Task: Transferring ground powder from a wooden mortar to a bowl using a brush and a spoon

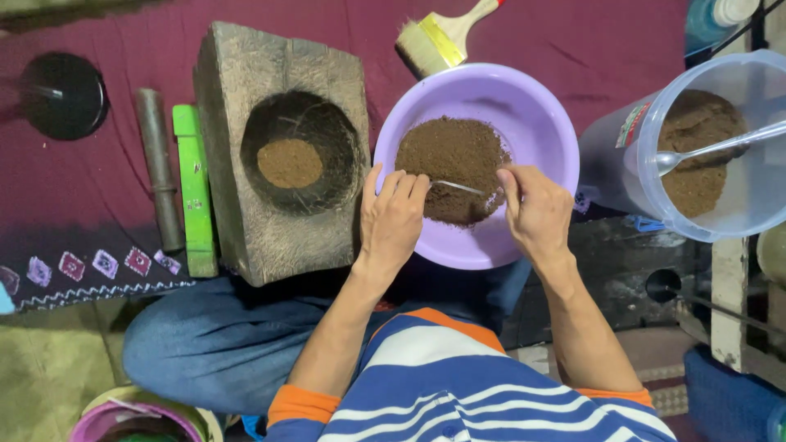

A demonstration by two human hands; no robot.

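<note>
Hands (393, 217) (536, 213) over purple basin (540, 123), perhaps gripping wire (458, 187)

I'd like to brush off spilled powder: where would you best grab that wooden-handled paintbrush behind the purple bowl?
Probably by the bare wooden handle of the paintbrush, coming from the upper right: it points that way, clear of the purple plastic bowl, bristles lower left.

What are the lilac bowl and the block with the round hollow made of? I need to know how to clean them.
Lilac bowl: likely plastic, smooth with a soft sheen. Block: seemingly carved wood, rough, grey, visibly grained.
</note>
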